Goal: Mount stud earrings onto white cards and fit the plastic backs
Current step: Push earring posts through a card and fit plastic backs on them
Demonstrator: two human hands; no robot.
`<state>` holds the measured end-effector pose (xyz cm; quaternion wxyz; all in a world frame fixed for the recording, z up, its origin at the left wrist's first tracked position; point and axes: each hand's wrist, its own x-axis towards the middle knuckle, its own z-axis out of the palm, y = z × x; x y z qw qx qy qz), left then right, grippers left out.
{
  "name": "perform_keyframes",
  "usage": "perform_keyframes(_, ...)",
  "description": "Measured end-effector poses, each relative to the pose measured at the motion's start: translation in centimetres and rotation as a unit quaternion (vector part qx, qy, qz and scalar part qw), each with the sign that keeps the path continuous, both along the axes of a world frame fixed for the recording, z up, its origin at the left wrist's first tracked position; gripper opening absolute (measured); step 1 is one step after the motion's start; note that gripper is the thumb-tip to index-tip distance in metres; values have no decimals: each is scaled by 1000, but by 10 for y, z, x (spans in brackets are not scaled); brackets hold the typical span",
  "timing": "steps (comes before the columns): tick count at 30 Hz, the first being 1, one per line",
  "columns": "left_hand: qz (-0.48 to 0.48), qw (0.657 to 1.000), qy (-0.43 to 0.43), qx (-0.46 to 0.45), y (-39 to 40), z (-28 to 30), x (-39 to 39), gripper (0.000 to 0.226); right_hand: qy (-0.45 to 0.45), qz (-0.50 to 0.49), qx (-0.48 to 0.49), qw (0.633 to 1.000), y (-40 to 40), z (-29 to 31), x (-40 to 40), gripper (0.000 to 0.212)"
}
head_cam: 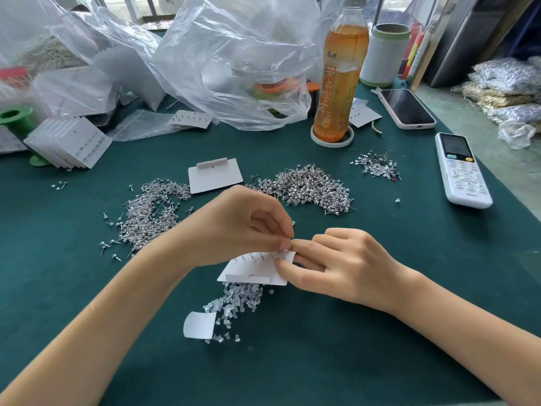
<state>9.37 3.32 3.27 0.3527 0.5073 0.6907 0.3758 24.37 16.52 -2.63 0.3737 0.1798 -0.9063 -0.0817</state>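
A white card [254,269] hangs above the green table between both hands, back side up, with several stud posts sticking out along its top edge. My left hand [243,227] pinches the card's upper edge with curled fingers. My right hand [336,265] pinches the card's right end at the last post; whether a plastic back sits under its fingertips is hidden. Clear plastic backs [234,303] lie heaped just below the card. Stud earrings lie in heaps at the left [152,212] and the centre right [310,186].
An empty white card [215,175] lies behind the hands, and a small white card piece [199,325] in front. Filled cards [70,143] are stacked at the left. A tea bottle [339,77], phone [407,108], remote [462,169], small stud pile [377,167] and plastic bags [222,63] stand behind.
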Motion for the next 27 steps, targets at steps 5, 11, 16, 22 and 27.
perform_keyframes(5,-15,1000,6,0,1,1,1,11,3,-4,-3,1000,0,0,1,38)
perform_keyframes(11,-35,999,18,-10,4,3,0,13,9,-6,-9,1000,0,-1,0,39)
perform_keyframes(16,-52,998,13,-37,8,7,-5,13,20,-4,-13,1000,0,0,-1,39)
perform_keyframes(22,-73,995,-12,-66,10,7,-11,13,18,1,-12,1000,-1,1,-1,36)
perform_keyframes(27,-55,998,-11,-27,10,12,-12,16,-3,10,-61,998,4,9,-1,22)
